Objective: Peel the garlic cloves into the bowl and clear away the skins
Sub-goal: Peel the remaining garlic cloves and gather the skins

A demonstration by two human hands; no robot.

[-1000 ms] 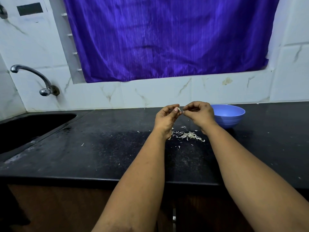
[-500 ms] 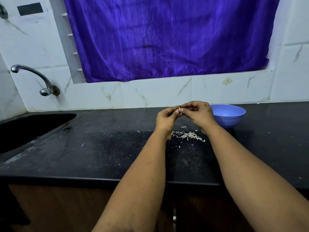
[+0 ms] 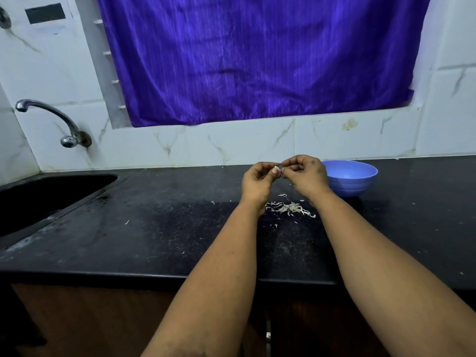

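Garlic clove (image 3: pixel 276 168) pinched between left hand (image 3: pixel 257 182) and right hand (image 3: pixel 306 176) fingertips, above skins (image 3: pixel 289 208).

A black counter (image 3: pixel 154 235) runs in front of me, with a dark sink (image 3: pixel 46 194) sunk into its left end. A metal tap (image 3: pixel 59 124) juts from the marbled white wall tiles (image 3: pixel 244 143) at far left. A purple curtain (image 3: pixel 257 57) hangs above.

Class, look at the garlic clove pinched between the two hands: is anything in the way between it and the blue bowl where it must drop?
Nothing visible blocks it. The garlic clove is pinched between the left hand and right hand above the counter. The blue bowl sits just beyond the right hand, its mouth open; only that hand lies between.
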